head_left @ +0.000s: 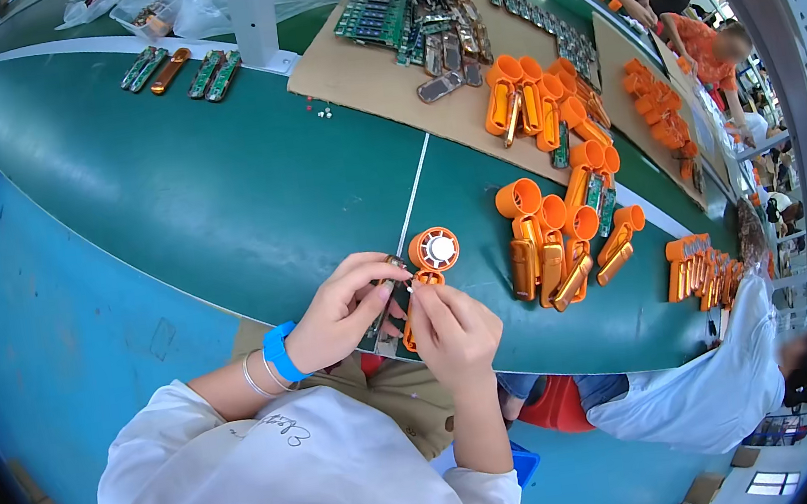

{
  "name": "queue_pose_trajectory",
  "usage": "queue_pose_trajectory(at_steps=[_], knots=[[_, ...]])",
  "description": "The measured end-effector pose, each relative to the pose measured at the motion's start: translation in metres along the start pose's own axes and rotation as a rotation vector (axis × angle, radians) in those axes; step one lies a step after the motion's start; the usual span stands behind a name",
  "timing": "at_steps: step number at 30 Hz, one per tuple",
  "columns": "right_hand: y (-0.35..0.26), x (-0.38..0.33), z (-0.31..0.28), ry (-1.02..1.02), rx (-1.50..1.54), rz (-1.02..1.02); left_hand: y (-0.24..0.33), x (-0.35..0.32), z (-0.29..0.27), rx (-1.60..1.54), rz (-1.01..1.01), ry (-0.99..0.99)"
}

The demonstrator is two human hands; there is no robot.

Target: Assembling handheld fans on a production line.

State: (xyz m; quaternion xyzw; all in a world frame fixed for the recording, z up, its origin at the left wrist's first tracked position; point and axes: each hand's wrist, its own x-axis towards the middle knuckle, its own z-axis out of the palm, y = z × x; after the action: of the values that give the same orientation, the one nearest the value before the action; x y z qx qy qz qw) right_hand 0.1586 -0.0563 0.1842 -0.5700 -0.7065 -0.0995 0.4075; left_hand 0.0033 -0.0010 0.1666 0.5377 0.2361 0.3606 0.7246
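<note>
At the table's near edge, my left hand (345,309) is closed on a narrow circuit board (380,327), its far end under the fingertips. My right hand (459,331) is pinched against the left fingertips, at a tiny white piece too small to name. Between my hands lies an orange plastic handle (409,332), partly hidden by the right fingers. Just beyond the fingertips, its round orange fan head (435,249) with a white hub faces up. A blue band (282,354) circles my left wrist.
Several orange fan housings (549,244) stand to the right on the green table (244,181). Cardboard (330,64) at the back carries stacked circuit boards (384,14) and more housings. Boards (216,76) lie far left near a metal post (254,18). A co-worker in white (702,382) sits right.
</note>
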Motion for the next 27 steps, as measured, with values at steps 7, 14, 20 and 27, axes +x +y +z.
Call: queue_pose_trajectory(at_steps=[7,14,20,27], knots=[[-0.001,-0.006,0.001,0.005,0.049,0.082,-0.002,0.002,-0.001,0.144,0.047,-0.007],[-0.002,-0.020,0.012,0.140,0.140,0.175,0.000,0.004,-0.004,0.139,-0.003,-0.035],[0.002,-0.020,0.008,0.138,0.048,0.126,0.000,0.003,-0.003,0.059,-0.026,-0.005],[0.003,-0.017,0.013,0.202,-0.079,0.164,-0.002,-0.001,-0.001,0.019,-0.031,-0.007]])
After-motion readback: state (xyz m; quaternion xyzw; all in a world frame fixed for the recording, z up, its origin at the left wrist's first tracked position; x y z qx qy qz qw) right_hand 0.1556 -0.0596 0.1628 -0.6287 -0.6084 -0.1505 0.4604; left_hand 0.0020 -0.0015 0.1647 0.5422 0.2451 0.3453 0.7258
